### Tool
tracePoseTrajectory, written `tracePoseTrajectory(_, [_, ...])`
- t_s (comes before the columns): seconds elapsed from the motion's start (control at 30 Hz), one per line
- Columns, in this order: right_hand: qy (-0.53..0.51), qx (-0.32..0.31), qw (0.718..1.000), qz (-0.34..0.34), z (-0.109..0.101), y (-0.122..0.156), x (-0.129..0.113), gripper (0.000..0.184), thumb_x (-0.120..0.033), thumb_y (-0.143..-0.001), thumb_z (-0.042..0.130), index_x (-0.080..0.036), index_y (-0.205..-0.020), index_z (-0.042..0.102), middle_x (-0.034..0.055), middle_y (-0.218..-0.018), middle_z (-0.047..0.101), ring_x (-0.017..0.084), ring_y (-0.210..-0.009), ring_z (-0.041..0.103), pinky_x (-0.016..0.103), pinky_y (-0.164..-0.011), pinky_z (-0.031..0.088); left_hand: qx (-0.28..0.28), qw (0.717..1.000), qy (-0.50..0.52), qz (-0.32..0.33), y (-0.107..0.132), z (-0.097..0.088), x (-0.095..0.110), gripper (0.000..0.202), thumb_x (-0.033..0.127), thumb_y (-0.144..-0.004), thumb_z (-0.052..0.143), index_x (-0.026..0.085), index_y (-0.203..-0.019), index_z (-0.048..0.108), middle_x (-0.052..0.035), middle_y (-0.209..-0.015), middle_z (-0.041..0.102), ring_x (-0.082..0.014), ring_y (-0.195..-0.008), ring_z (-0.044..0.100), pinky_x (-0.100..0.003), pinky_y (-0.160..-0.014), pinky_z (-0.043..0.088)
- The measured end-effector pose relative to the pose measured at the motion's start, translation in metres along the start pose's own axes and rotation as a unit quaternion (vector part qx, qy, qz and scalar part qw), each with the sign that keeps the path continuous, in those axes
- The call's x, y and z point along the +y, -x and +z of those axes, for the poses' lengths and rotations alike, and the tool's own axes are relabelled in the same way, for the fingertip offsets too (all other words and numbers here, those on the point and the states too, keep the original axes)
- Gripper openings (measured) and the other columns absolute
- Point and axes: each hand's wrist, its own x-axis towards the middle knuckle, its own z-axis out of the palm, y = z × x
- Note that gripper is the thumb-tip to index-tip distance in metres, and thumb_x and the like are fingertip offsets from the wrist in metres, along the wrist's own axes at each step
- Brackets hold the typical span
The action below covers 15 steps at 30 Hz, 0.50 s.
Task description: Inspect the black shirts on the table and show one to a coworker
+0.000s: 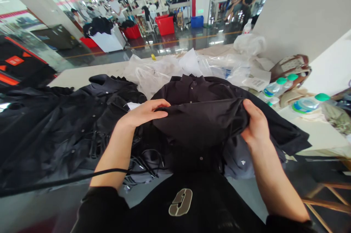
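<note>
On a white worktable (82,77) in a large garment workshop, a black nylon jacket (200,94) lies in soft folds. The left hand (142,113) rests open against it, the right hand (256,123) grips it, and crumpled plastic bags (153,74) lie just beyond.

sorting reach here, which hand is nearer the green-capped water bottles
Right. The right hand is below and left of the bottles, holding the black jacket; the left hand is farther left.
</note>
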Motion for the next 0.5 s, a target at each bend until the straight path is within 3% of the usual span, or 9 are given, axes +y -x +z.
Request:
tracePoseTrajectory(0.07, [-0.013, 0.017, 1.0, -0.016, -0.008, -0.006, -0.002, 0.031, -0.05, -0.077, 0.076, -0.023, -0.082, 0.061, 0.0012, -0.077, 0.065, 0.02, -0.067, 0.063, 0.032, -0.059, 0.055, -0.067, 0.998, -0.011, -0.02, -0.009, 0.003, -0.004, 0.032, 0.044, -0.081, 0.072, 0.02, -0.102, 0.073, -0.0031, -0.096, 0.072, -0.0201, -0.088, 0.065, -0.025, -0.074, 0.049])
tracePoseTrajectory(0.13, [-0.032, 0.023, 0.999, -0.031, -0.017, -0.015, -0.003, 0.029, -0.047, -0.078, 0.076, -0.023, -0.083, 0.062, 0.0005, -0.078, 0.065, 0.018, -0.066, 0.061, 0.032, -0.06, 0.054, -0.073, 0.997, -0.003, -0.034, -0.016, 0.007, -0.008, 0.028, 0.044, -0.083, 0.07, 0.018, -0.095, 0.072, -0.0016, -0.086, 0.07, -0.0172, -0.077, 0.062, -0.024, -0.068, 0.047])
tracePoseTrajectory(0.2, [-0.006, 0.007, 0.999, -0.046, -0.029, -0.026, 0.001, 0.03, -0.047, -0.077, 0.077, -0.022, -0.081, 0.061, -0.0018, -0.073, 0.061, 0.015, -0.062, 0.057, 0.029, -0.059, 0.051, -0.015, 0.999, 0.033, -0.03, -0.02, 0.009, -0.011, 0.026, 0.042, -0.083, 0.07, 0.018, -0.093, 0.072, -0.0005, -0.081, 0.067, -0.0151, -0.073, 0.059, -0.023, -0.065, 0.044])
tracePoseTrajectory(0.3, [0.206, -0.038, 0.974, -0.087, -0.04, -0.041, 0.012, 0.033, -0.052, -0.079, 0.073, -0.021, -0.082, 0.062, -0.0014, -0.071, 0.059, 0.016, -0.063, 0.056, 0.031, -0.063, 0.051, 0.076, 0.99, 0.12, -0.002, -0.023, 0.011, -0.011, 0.027, 0.043, -0.084, 0.071, 0.018, -0.092, 0.072, 0.0, -0.08, 0.066, -0.0131, -0.071, 0.057, -0.023, -0.065, 0.042])
tracePoseTrajectory(0.4, [0.367, -0.055, 0.907, -0.199, -0.024, -0.039, 0.022, 0.038, -0.051, -0.085, 0.067, -0.021, -0.107, 0.064, 0.0079, -0.102, 0.068, 0.023, -0.093, 0.064, 0.04, -0.083, 0.055, 0.084, 0.986, 0.142, 0.025, -0.029, 0.017, 0.004, 0.028, 0.045, -0.086, 0.07, 0.017, -0.087, 0.072, -0.0002, -0.079, 0.065, -0.0129, -0.07, 0.056, -0.023, -0.063, 0.041])
tracePoseTrajectory(0.5, [0.363, -0.163, 0.874, -0.28, 0.021, -0.024, 0.025, 0.049, -0.041, -0.09, 0.063, -0.024, -0.134, 0.053, 0.0117, -0.134, 0.059, 0.026, -0.121, 0.058, 0.046, -0.102, 0.05, 0.022, 0.995, 0.072, 0.067, -0.039, 0.031, 0.033, 0.029, 0.044, -0.089, 0.065, 0.016, -0.083, 0.071, -0.0004, -0.077, 0.064, -0.0135, -0.07, 0.055, -0.024, -0.062, 0.04])
